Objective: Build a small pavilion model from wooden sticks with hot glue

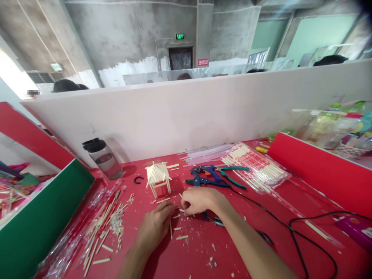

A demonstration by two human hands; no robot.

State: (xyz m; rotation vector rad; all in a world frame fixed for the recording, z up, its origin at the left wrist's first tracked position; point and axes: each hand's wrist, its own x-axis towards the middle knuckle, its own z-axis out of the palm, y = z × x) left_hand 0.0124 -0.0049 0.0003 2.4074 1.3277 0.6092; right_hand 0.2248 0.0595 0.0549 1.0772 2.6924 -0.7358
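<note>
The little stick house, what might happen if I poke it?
The little stick house is probably light, being made of thin sticks. Its skinny legs look fragile, so a hard poke might snap one. With that wide roof up on top, it could tip over too.

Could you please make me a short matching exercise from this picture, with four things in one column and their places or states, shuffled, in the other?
Things
1. Bottle
2. Stick model
3. Teal-handled pliers
4. Packet of sticks

Places or states
A. Lying beside the blue tools
B. In clear wrapping, near the red side panel
C. Black-lidded, in front of the pale partition
D. Standing on thin legs, beyond the left hand

Right pairs: 1-C, 2-D, 3-A, 4-B
</note>
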